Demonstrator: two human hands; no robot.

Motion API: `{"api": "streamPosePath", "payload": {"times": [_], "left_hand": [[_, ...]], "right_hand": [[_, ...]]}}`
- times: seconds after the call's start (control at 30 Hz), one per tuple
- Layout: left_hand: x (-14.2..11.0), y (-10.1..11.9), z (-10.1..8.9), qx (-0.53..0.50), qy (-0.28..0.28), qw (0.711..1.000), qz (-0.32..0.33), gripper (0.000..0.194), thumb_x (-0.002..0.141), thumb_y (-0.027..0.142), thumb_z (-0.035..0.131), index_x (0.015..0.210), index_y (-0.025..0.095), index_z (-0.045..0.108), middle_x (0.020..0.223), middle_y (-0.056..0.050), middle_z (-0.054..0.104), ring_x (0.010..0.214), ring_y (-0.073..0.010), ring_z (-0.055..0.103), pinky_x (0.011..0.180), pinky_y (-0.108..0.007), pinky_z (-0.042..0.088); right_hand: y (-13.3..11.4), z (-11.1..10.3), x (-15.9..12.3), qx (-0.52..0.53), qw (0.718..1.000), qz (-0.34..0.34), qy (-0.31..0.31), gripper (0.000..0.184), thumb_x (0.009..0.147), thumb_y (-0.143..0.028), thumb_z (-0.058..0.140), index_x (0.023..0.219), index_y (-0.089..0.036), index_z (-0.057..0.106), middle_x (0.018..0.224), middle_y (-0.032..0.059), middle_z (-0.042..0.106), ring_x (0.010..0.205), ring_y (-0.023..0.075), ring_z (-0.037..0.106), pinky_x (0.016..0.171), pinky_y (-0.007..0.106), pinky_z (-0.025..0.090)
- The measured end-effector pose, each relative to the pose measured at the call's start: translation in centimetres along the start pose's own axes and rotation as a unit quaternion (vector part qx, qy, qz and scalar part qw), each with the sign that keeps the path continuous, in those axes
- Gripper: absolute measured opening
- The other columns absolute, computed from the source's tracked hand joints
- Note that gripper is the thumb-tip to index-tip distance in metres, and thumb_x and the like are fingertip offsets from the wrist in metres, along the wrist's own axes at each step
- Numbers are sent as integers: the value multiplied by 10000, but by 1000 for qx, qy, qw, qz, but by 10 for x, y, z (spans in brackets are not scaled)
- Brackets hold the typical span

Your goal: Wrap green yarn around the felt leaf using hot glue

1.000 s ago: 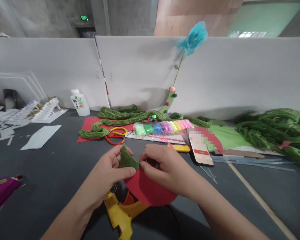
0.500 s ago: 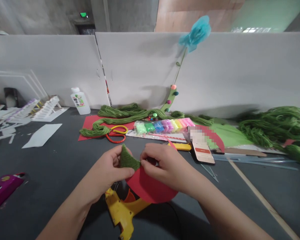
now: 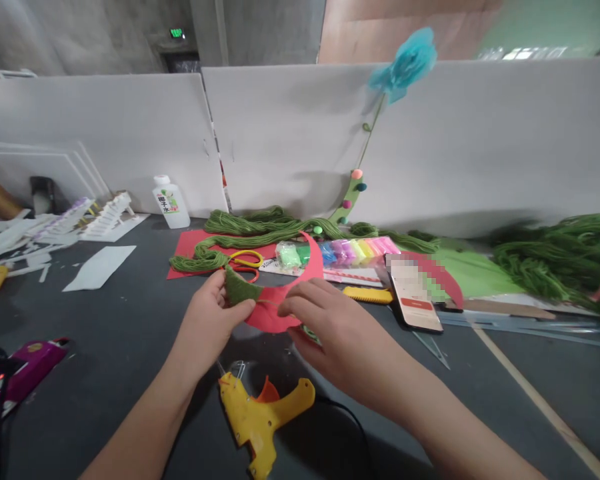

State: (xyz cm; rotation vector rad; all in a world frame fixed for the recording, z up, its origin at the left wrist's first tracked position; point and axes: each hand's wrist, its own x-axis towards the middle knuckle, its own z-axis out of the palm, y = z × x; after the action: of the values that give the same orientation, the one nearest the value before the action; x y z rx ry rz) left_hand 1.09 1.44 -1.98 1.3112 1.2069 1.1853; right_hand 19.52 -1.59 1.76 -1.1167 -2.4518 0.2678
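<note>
A red paper crescent is raised above the table, its left end wrapped in green yarn. My left hand pinches that wrapped end between thumb and fingers. A thin green strand runs along the crescent from the wrapping to the fingertips of my right hand. Those fingers are closed on the yarn, and a small bunch of it shows beneath them. Below both hands, a yellow glue gun with an orange trigger lies on the dark table.
Behind the hands lie scissors, green yarn skeins, packs of coloured clay, a yellow cutter and a phone. A white bottle stands at the partition. A purple device is at left.
Both hands have lifted the crescent up and away from the glue gun. It has turned, so its curved right horn now points upward. The view has shifted slightly.
</note>
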Motion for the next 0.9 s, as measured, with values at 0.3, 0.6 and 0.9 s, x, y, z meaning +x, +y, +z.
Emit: {"api": "streamPosePath", "payload": {"times": [0.3,0.6,0.9], "left_hand": [[7,-2,-11,-28,57,997,33,267,672,186,651,931,167,587,827,12,673,794,-158,609,727,-255,434],[6,1,-8,-56,47,997,21,260,674,174,658,924,159,588,814,2,676,816,-169,618,749,-271,443],[14,-2,-27,-109,51,993,6,308,642,126,680,923,177,564,789,19,667,781,-155,627,743,-272,448]], "right_hand": [[-33,62,-15,-184,955,-65,-222,172,677,-178,647,842,-145,611,784,74,608,670,229,576,480,315,373],[-37,86,-12,-175,958,-60,-221,177,749,-129,579,926,-126,588,832,84,601,706,240,576,470,311,404],[4,-6,-1,244,945,1,-216,262,712,-153,642,951,-207,547,890,0,561,707,117,515,585,197,431]]}}
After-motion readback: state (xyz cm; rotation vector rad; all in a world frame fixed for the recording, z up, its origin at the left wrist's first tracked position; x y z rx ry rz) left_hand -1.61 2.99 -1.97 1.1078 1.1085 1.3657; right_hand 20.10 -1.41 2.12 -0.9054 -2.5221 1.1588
